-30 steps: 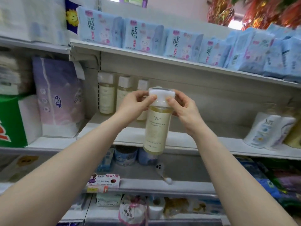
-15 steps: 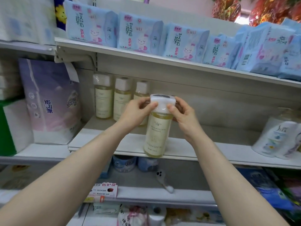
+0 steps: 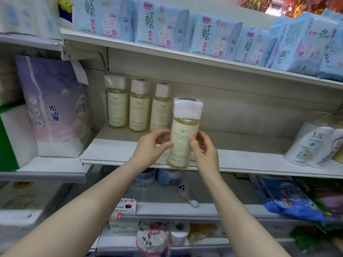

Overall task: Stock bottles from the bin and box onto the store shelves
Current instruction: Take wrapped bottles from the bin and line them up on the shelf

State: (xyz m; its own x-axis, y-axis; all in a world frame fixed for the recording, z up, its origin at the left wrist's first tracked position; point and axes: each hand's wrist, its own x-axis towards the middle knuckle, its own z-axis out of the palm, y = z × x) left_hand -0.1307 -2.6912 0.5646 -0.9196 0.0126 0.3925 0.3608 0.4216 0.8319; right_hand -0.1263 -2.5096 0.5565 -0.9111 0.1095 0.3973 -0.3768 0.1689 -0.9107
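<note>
A clear bottle (image 3: 182,134) of pale yellow liquid with a white cap and cream label stands upright at the front edge of the middle shelf (image 3: 241,160). My left hand (image 3: 154,145) grips its body from the left, and my right hand (image 3: 204,147) grips it from the right, thumbs on the label. Three matching bottles (image 3: 138,106) stand in a row at the back left of the same shelf, behind and left of the held one.
Blue pad packs (image 3: 161,25) fill the shelf above. A purple tissue pack (image 3: 55,106) stands to the left and white lotion bottles (image 3: 310,143) lean at the right. Bare shelf lies between the held bottle and the lotion bottles. Lower shelves hold assorted goods.
Both hands have slid from the bottle's cap down to its body. The bottle has come down so that its base meets the shelf's front edge.
</note>
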